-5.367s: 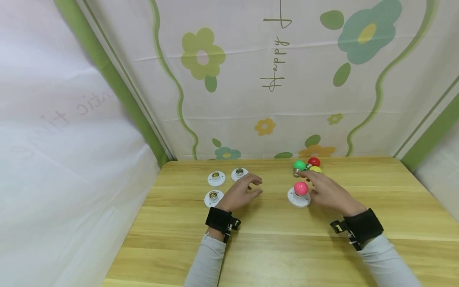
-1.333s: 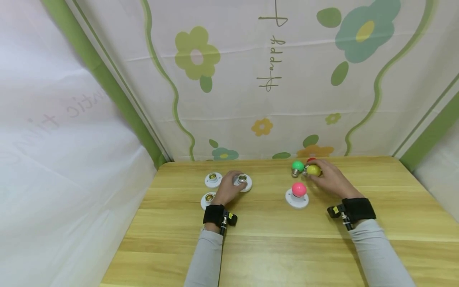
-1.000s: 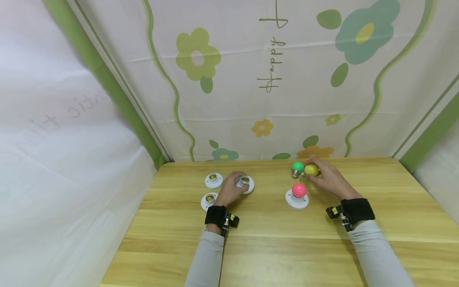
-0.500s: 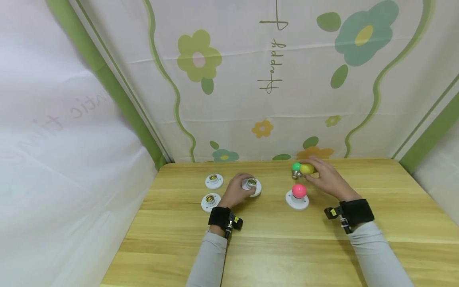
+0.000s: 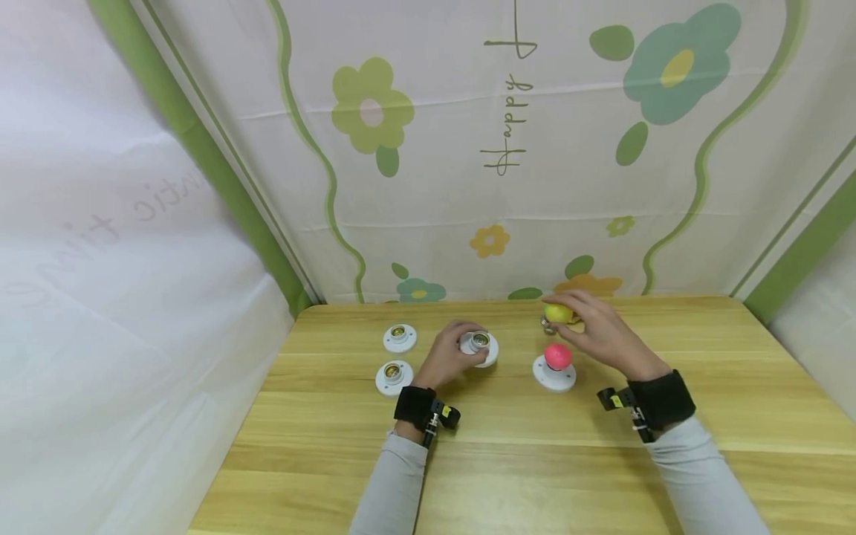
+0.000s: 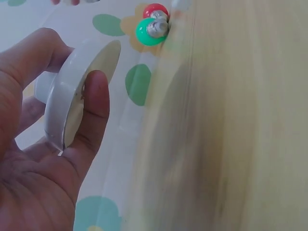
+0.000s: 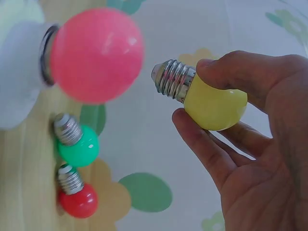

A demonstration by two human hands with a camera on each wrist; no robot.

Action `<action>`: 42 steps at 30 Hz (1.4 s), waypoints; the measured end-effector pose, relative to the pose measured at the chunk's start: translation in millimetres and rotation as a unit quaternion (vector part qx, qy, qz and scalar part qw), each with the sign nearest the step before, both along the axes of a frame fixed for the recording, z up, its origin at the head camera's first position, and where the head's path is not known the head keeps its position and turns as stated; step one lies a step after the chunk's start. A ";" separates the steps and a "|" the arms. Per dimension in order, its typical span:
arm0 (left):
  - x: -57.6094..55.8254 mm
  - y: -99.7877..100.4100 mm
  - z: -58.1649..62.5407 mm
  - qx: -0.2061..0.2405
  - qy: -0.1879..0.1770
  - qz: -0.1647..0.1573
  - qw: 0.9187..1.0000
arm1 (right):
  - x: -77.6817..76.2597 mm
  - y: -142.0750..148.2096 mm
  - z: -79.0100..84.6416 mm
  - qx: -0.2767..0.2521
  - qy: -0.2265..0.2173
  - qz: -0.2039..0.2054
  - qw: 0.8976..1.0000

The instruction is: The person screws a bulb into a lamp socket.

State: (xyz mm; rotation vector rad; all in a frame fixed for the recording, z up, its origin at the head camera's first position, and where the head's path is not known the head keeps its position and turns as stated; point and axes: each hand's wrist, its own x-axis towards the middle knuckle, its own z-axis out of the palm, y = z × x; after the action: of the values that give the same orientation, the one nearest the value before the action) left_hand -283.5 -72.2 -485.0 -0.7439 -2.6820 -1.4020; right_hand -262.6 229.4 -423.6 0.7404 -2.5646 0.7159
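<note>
My left hand [image 5: 449, 357] grips a white lamp holder [image 5: 492, 351] by its round base, with the socket opening facing up. The left wrist view shows that holder raised off the table, a finger or thumb against its underside. My right hand [image 5: 607, 336] pinches a yellow light bulb [image 7: 216, 107] between thumb and fingers. Its metal screw base points left in the right wrist view. In front of that hand, a pink bulb [image 5: 558, 357] sits upright in another lamp holder [image 5: 553, 380]. A green bulb [image 7: 79, 147] and a red bulb [image 7: 79, 201] lie behind, mostly hidden in the head view.
Two more white lamp holders [image 5: 399, 338], with bare sockets, stand on the left of the wooden table [image 5: 508, 475]. A flower-printed cloth [image 5: 428, 193] rises behind the table's back edge, and white cloth [image 5: 134, 357] hangs at the left.
Both hands held nothing at first. The left hand has taken the back lamp holder and carried it right; the right hand has picked up the yellow bulb and moved it left.
</note>
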 end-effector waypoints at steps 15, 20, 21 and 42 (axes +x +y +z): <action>7.3 17.8 7.9 0.021 0.001 -0.031 0.999 | 15.4 -28.4 19.1 -0.001 0.003 0.040 0.999; 9.9 23.6 10.5 0.035 -0.003 -0.033 0.999 | 18.6 -33.4 18.7 0.016 0.013 0.052 0.998; 10.2 24.5 10.8 0.038 -0.005 -0.035 0.999 | 19.2 -34.3 18.6 0.019 0.016 0.055 0.998; 23.2 33.5 13.7 0.080 -0.053 -0.086 0.992 | 34.3 -59.3 24.3 0.034 0.056 0.134 0.989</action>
State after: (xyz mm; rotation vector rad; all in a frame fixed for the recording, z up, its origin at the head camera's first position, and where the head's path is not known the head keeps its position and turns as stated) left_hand -260.3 -38.7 -471.2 -0.9283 -2.5929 -1.7183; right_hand -228.4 170.1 -399.3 1.1299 -2.4236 0.6463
